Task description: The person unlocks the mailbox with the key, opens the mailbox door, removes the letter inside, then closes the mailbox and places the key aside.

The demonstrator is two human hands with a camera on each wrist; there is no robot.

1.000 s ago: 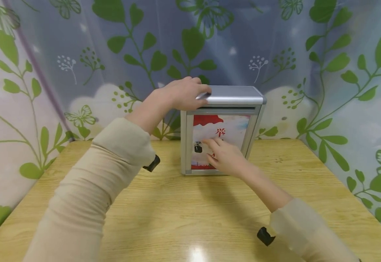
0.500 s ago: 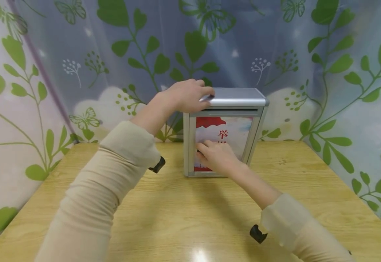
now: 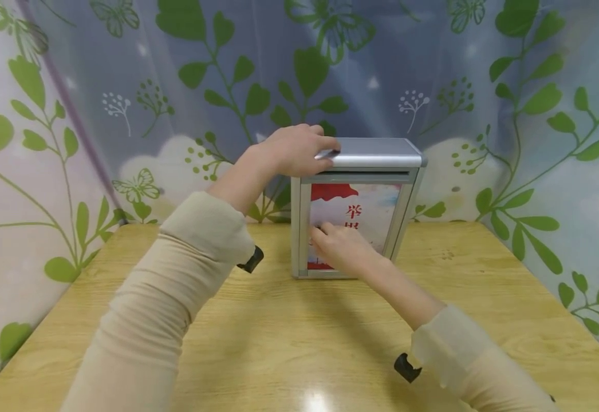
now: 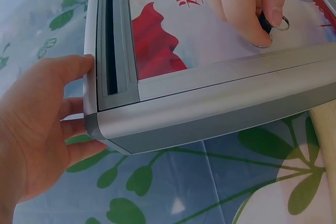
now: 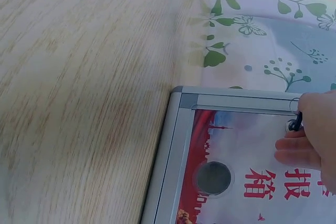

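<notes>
A silver metal letter box [image 3: 405,212] with a slot near its top and a red-and-white printed front stands upright on the wooden table. My left hand [image 3: 299,151] holds the box's top left corner, the thumb at the front edge and the other fingers over the top and back. My right hand [image 3: 343,246] is at the left part of the front panel. It pinches a black-headed key [image 5: 297,123] with a wire ring, which stands at the round lock [image 5: 289,125]. In the head view the fingers hide key and lock.
The pale wooden table [image 3: 279,343] carries the box near its back edge. Behind it hangs a curtain [image 3: 124,74] printed with leaves and butterflies. A black strap piece [image 3: 406,367] sticks out by the right sleeve, another strap piece [image 3: 250,259] by the left.
My right hand has moved left to the lock, and its spread fingers have closed on the key, covering it. My left hand keeps its hold on the box. The view has shifted slightly.
</notes>
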